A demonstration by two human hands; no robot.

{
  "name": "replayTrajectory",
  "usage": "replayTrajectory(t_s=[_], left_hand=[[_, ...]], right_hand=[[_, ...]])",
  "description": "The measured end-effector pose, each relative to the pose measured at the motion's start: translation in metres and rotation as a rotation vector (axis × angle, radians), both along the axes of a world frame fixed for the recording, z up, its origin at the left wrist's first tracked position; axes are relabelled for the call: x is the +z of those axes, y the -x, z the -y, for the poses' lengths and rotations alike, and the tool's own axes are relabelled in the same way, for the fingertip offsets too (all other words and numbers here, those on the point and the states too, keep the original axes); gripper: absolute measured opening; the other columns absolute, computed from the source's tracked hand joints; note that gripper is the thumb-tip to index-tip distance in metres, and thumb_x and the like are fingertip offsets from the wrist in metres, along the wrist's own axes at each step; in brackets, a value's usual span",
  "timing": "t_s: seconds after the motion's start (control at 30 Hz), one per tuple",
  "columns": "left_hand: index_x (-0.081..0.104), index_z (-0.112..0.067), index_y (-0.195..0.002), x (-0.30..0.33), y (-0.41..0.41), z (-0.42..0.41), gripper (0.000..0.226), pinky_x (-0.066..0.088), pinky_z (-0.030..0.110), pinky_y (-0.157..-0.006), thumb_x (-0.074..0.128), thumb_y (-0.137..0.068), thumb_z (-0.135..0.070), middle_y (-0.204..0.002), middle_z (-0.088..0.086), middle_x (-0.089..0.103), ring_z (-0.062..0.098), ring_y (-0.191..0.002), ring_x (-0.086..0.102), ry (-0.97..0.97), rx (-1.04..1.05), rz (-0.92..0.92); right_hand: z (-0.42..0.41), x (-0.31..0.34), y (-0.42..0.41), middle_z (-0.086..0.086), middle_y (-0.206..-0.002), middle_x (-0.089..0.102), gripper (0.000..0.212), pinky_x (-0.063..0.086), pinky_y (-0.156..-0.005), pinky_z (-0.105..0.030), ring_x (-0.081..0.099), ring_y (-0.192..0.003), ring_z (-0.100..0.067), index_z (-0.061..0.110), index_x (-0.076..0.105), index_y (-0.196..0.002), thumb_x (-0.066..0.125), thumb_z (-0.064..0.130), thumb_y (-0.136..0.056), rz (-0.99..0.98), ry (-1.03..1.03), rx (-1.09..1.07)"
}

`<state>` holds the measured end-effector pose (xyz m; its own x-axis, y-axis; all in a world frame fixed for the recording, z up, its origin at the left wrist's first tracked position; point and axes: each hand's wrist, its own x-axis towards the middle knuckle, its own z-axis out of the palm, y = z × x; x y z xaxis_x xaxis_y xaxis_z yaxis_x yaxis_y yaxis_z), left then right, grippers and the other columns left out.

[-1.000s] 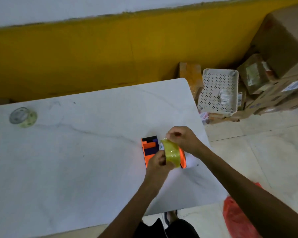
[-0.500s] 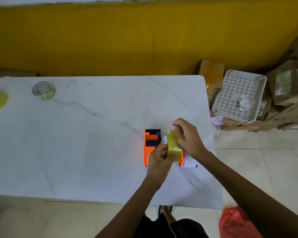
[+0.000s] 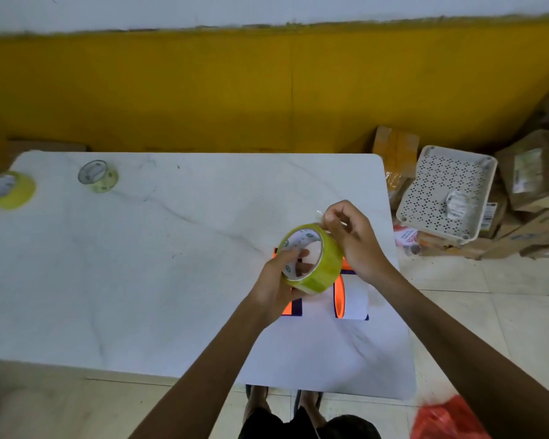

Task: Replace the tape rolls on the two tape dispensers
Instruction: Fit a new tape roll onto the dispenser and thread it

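Whereas half a second ago the yellowish tape roll (image 3: 311, 259) sat low against the orange dispenser (image 3: 339, 296), it is now lifted clear above it and turned so its white core faces the camera. Left hand (image 3: 278, 280) grips the roll, thumb hooked inside the core and fingers curled round the outer face. Right hand (image 3: 351, 236) pinches the loose tape end at the roll's upper edge, fingertips closed together on it. Dispenser rests on the white marble-pattern table (image 3: 140, 280) directly beneath the hands, mostly hidden by them. View has also shifted: a second yellow roll (image 3: 11, 190) at the far left edge shows more fully, beside a near-empty clear roll (image 3: 98, 176). Core carries small green printed marks; too blurred to read. Red lettering on a packet (image 3: 408, 237) on the floor is likewise illegible. White perforated plastic basket (image 3: 441, 213) right of the table holds one crumpled whitish item (image 3: 456, 204). Cardboard boxes (image 3: 533, 185) are piled around it; a red plastic bag (image 3: 444, 419) lies at lower right.
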<state>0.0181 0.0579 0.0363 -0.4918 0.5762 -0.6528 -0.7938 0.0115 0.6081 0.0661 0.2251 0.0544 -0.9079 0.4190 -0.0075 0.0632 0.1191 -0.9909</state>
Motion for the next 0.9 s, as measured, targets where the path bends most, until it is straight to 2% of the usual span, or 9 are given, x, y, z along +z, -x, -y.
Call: replayTrajectory(t_s=[0.13, 0.2, 0.27, 0.33, 0.43, 0.5, 0.57, 0.73, 0.9], left_hand=[[0.061, -0.006, -0.102, 0.008, 0.003, -0.001, 0.018, 0.056, 0.033, -0.059, 0.065, -0.089, -0.018, -0.071, 0.008, 0.059, 0.023, -0.062, 0.061, 0.101, 0.12, -0.135], [0.062, -0.008, -0.098, 0.007, 0.001, 0.002, 0.026, 0.059, 0.035, -0.063, 0.076, -0.078, -0.017, -0.085, 0.015, 0.068, 0.028, -0.072, 0.065, 0.201, 0.122, -0.275], [0.063, -0.011, -0.101, 0.006, -0.005, 0.005, 0.04, 0.061, 0.042, -0.074, 0.081, -0.066, -0.022, -0.103, 0.018, 0.07, 0.032, -0.083, 0.067, 0.283, 0.082, -0.402], [0.063, -0.018, -0.104, 0.006, -0.014, 0.007, 0.042, 0.06, 0.033, -0.069, 0.082, -0.066, -0.023, -0.1, 0.008, 0.071, 0.026, -0.089, 0.069, 0.364, 0.025, -0.546], [0.059, -0.026, -0.103, 0.007, -0.031, 0.005, 0.039, 0.057, 0.023, -0.055, 0.082, -0.072, -0.023, -0.092, -0.006, 0.067, 0.004, -0.075, 0.067, 0.457, -0.037, -0.7], [0.057, -0.029, -0.105, 0.006, -0.043, 0.001, 0.042, 0.059, 0.029, -0.058, 0.082, -0.072, -0.032, -0.085, -0.014, 0.064, -0.002, -0.071, 0.064, 0.527, -0.07, -0.805], [0.055, -0.028, -0.111, 0.001, -0.053, -0.001, 0.047, 0.058, 0.034, -0.062, 0.08, -0.072, -0.04, -0.082, -0.014, 0.064, 0.004, -0.074, 0.064, 0.596, -0.099, -0.902], [0.048, -0.023, -0.107, -0.02, -0.07, -0.006, 0.043, 0.042, 0.017, -0.053, 0.076, -0.076, -0.032, -0.076, -0.016, 0.054, 0.004, -0.067, 0.054, 0.649, -0.083, -0.9], [0.044, -0.022, -0.103, -0.041, -0.077, -0.004, 0.045, 0.054, 0.034, -0.062, 0.077, -0.076, -0.037, -0.079, -0.01, 0.054, 0.015, -0.07, 0.056, 0.712, -0.118, -0.796]], right_hand=[[-0.008, -0.007, -0.001, -0.003, -0.094, 0.061, 0.016, 0.048, -0.084, -0.029, 0.06, -0.091, -0.017, 0.015, 0.059, -0.087, 0.047, 0.014, -0.099, 0.135, -0.025, 0.029], [-0.013, -0.011, -0.005, -0.004, -0.109, 0.062, 0.02, 0.052, -0.091, -0.037, 0.061, -0.106, -0.024, 0.021, 0.061, -0.088, 0.046, 0.024, -0.101, 0.239, 0.115, 0.008], [-0.015, -0.015, -0.01, -0.008, -0.118, 0.06, 0.028, 0.057, -0.088, -0.04, 0.064, -0.106, -0.026, 0.021, 0.062, -0.098, 0.044, 0.042, -0.099, 0.358, 0.226, -0.045], [-0.014, -0.018, -0.012, -0.013, -0.11, 0.063, 0.044, 0.06, -0.081, -0.044, 0.068, -0.09, -0.027, 0.015, 0.06, -0.107, 0.048, 0.056, -0.092, 0.481, 0.308, -0.092], [-0.013, -0.022, -0.012, -0.014, -0.09, 0.065, 0.061, 0.061, -0.078, -0.043, 0.068, -0.08, -0.028, 0.007, 0.063, -0.107, 0.058, 0.063, -0.083, 0.652, 0.391, -0.045], [-0.012, -0.025, -0.011, -0.014, -0.085, 0.066, 0.059, 0.06, -0.081, -0.043, 0.068, -0.08, -0.029, 0.003, 0.065, -0.104, 0.065, 0.058, -0.081, 0.725, 0.433, -0.014], [-0.01, -0.03, -0.01, -0.016, -0.088, 0.067, 0.046, 0.059, -0.086, -0.046, 0.068, -0.079, -0.03, 0.001, 0.066, -0.101, 0.071, 0.042, -0.082, 0.754, 0.453, -0.023], [-0.003, -0.047, -0.007, -0.02, -0.097, 0.069, 0.021, 0.06, -0.082, -0.046, 0.069, -0.086, -0.029, 0.0, 0.068, -0.103, 0.071, 0.008, -0.083, 0.709, 0.354, -0.112], [0.01, -0.049, 0.013, -0.012, -0.094, 0.071, 0.019, 0.054, -0.081, -0.033, 0.066, -0.091, -0.023, 0.004, 0.072, -0.099, 0.069, 0.006, -0.08, 0.718, -0.166, 0.028]])
